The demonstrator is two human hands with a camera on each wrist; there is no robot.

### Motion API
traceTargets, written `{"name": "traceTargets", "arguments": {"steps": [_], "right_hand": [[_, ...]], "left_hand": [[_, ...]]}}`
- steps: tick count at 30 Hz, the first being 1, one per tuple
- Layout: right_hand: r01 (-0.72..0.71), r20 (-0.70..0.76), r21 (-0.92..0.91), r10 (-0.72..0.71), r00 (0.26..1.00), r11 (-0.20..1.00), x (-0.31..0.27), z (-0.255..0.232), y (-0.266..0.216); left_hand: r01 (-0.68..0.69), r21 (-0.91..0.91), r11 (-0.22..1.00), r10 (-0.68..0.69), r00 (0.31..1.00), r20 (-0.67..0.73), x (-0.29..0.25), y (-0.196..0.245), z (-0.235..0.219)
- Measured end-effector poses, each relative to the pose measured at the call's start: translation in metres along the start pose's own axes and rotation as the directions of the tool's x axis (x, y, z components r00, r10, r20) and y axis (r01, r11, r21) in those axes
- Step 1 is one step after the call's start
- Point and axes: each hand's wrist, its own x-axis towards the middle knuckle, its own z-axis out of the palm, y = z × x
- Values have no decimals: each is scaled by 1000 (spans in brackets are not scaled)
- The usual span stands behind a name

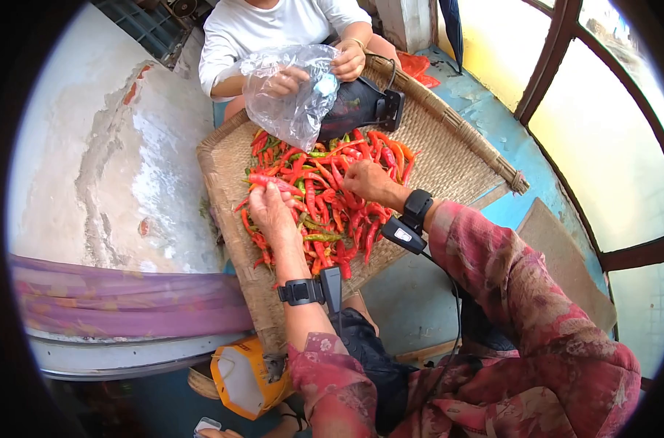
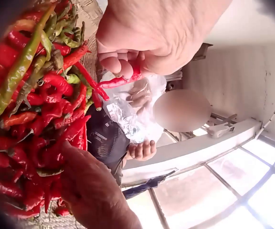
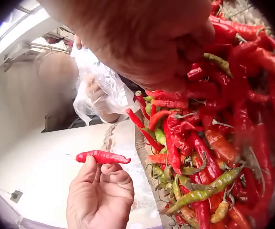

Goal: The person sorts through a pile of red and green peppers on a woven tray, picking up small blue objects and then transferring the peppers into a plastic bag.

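Note:
In the head view the left hand (image 1: 272, 216) is over the left part of the pepper pile. It pinches one red pepper (image 3: 103, 156) between thumb and fingers; the right wrist view shows the pepper lying across the fingertips. The right hand (image 1: 372, 182) reaches down onto the red peppers (image 1: 325, 193) at the pile's right side, fingers bent; whether it grips one is hidden. Among the red peppers lie green ones (image 2: 18, 76). All rest on a woven tray (image 1: 449, 135).
Across the tray a person in a white top (image 1: 273, 29) holds a clear plastic bag (image 1: 292, 91). A dark bundle (image 1: 354, 106) lies on the tray's far part. A yellow box (image 1: 248, 376) stands below the tray's near left edge. A wall (image 1: 120, 160) is on the left, windows on the right.

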Motion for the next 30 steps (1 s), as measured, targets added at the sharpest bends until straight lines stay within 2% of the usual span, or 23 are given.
{"name": "traceTargets", "arguments": {"steps": [2,3,4,5,6,7,8,10,11,13,14,15,16,18,19,20,22,23,24,26,28,29,30], "right_hand": [[-299,144,302,267,953,905,3,-24,-31],[-359,178,504,313,933,785,5,-29,-39],[-365,183,498,316,931,787,3,-40,-48],[-432,241,583,362,901,688,0,-52,-56],[-491,301,656,398,866,573,-3,-58,-58],[-528,328,574,415,848,626,-5,-57,-51],[-531,331,573,416,847,624,-8,-46,-36],[-288,163,337,246,956,897,-15,-20,-2],[-278,243,226,222,944,934,-19,-20,-2],[-296,267,197,239,933,935,-22,-8,-10],[-309,291,164,253,923,937,-21,1,-12],[-258,256,113,223,941,960,-18,16,-8],[-264,258,122,227,939,957,-17,24,-7],[-367,226,185,324,919,912,-16,35,-6],[-558,348,436,439,828,706,-17,25,-19],[-564,350,436,445,824,702,-16,10,-28],[-749,683,628,312,660,210,-10,-18,-31],[-747,724,654,187,664,121,-9,-24,-29],[-748,724,652,191,662,122,-9,-30,-25],[-747,748,663,75,659,-48,-8,-42,-19],[-743,744,668,77,664,-42,-10,-50,-16],[-742,741,670,89,665,-30,-11,-54,-15],[-740,738,672,102,667,-17,-11,-59,-13]], "left_hand": [[11,-95,995,-25,988,-151,6,-9,-6],[25,-109,994,-39,991,-129,15,-23,-16],[32,-112,993,-47,990,-131,12,-26,-17],[-101,192,976,120,989,-90,10,-28,-18],[-236,471,850,265,964,5,6,-26,-18],[-304,535,788,274,952,138,-10,-13,-10],[-425,542,725,312,904,292,-9,-25,-9],[-371,649,664,73,896,437,-32,-12,5],[-402,673,621,59,880,471,-36,-17,8],[-401,753,521,-20,877,481,-40,-22,13],[-402,757,516,-22,877,481,-38,-27,14],[-440,757,483,57,879,474,-35,-35,15],[-477,757,447,133,872,471,-34,-38,16],[-458,760,462,64,872,486,-30,-38,19],[-463,768,443,53,868,493,-30,-36,20],[-465,775,427,43,867,496,-30,-35,21],[-465,756,461,105,874,474,-25,-37,22],[-425,752,504,58,885,462,-22,-36,22],[-382,747,544,8,893,451,-22,-35,22],[-390,743,544,26,893,449,-25,-33,25],[-384,716,583,-42,866,499,-30,-30,30],[-445,648,618,7,828,561,-31,-40,30],[-447,646,618,6,825,565,-34,-42,32]]}}
